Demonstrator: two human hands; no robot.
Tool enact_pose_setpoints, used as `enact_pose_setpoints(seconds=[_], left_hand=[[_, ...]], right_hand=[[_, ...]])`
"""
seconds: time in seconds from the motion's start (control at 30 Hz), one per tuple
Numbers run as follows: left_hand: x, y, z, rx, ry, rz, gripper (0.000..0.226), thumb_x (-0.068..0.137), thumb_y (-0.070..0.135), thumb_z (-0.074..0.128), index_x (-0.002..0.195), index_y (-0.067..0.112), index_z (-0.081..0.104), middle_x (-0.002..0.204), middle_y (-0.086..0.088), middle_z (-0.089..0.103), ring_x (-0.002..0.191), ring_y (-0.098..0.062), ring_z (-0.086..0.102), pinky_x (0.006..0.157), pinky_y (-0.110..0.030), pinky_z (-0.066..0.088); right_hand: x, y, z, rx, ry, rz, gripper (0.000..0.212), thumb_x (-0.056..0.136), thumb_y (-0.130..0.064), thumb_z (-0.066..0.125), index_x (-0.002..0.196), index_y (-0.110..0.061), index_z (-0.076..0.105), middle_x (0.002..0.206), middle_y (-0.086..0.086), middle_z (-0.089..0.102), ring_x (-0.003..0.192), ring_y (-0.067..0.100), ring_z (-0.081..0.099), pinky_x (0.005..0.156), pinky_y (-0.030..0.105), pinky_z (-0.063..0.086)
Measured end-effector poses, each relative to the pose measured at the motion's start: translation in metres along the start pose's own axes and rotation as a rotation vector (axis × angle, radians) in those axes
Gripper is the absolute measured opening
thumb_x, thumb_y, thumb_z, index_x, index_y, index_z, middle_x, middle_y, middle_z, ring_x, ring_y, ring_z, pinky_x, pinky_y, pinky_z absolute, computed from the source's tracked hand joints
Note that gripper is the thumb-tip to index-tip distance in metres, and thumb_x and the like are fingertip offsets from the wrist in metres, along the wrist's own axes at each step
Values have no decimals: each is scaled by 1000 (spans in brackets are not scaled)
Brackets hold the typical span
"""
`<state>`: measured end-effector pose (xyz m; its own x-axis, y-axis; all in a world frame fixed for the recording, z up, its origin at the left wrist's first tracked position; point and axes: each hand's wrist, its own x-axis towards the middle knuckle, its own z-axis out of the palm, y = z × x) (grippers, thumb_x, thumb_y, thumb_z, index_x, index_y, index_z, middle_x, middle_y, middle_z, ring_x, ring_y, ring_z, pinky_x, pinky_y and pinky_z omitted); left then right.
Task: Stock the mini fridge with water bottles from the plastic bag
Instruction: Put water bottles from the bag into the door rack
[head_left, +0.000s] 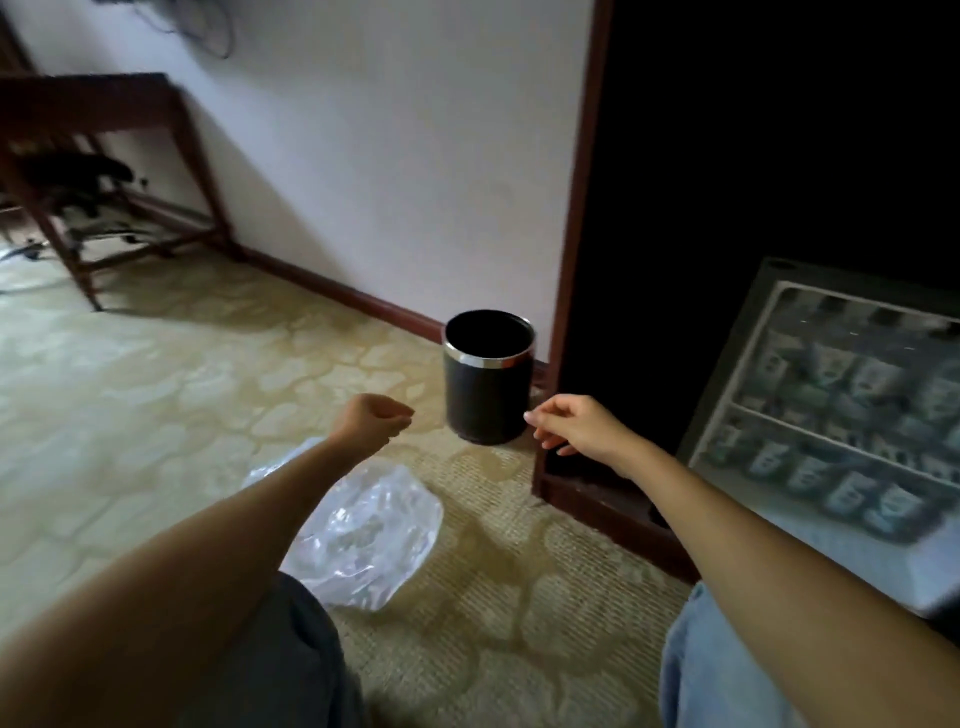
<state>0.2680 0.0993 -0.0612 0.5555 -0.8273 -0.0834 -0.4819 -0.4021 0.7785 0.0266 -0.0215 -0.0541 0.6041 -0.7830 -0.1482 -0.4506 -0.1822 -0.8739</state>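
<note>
Over carpet (156, 389), left hand (371, 418) fisted, right hand (576, 423) relaxed.

Black bin (488, 395), beige patterned carpet (182, 374)

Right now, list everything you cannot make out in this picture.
All in the head view:
1. Mini fridge: its contents are motion-blurred and cut off by the right edge, so bottle count and labels are unreadable.
2. Plastic bag: the left forearm and knee cover its near part, so it is unclear whether bottles remain inside.
3. Left hand: the curled fingers hide its palm.
4. Cabinet recess: too dark.
</note>
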Motion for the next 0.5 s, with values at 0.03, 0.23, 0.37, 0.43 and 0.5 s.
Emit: enact_pose_setpoints(seconds=[0.03,0.23,0.37,0.43,0.5], left_hand=[[2,-14,-14,45,3,-5,19,87,9,66,105,7,70,98,-11,71,77,-15,61,71,-26,52],[1,-93,-75,194,-20,-54,22,88,8,65,108,11,71,107,-6,70,80,-10,61,58,-12,38],[-14,-142,-103,244,-83,-97,24,88,8,63,111,12,70,109,-8,69,99,-19,64,80,-22,47],[-23,-166,-117,250,-132,-137,26,89,9,63,114,14,68,113,-8,68,100,-19,64,86,-25,49],[-29,-184,-131,222,-149,-187,29,88,9,63,117,13,67,118,-9,65,100,-20,63,85,-25,47]], right_hand=[[7,-4,13,-12,-34,0,19,92,-30,61,97,-11,61,78,-2,63,66,8,58,60,19,45],[44,-11,99,-33,-166,50,18,94,-26,58,100,-10,62,83,2,65,69,10,61,63,21,49],[61,-30,147,-177,-271,76,16,94,-28,57,97,-14,65,86,0,68,76,11,64,65,20,50],[69,-58,169,-202,-304,51,19,94,-26,56,102,-10,65,89,2,68,81,14,65,68,22,51],[75,-91,188,-223,-342,11,20,95,-24,55,104,-9,64,92,4,67,84,17,65,74,26,52]])
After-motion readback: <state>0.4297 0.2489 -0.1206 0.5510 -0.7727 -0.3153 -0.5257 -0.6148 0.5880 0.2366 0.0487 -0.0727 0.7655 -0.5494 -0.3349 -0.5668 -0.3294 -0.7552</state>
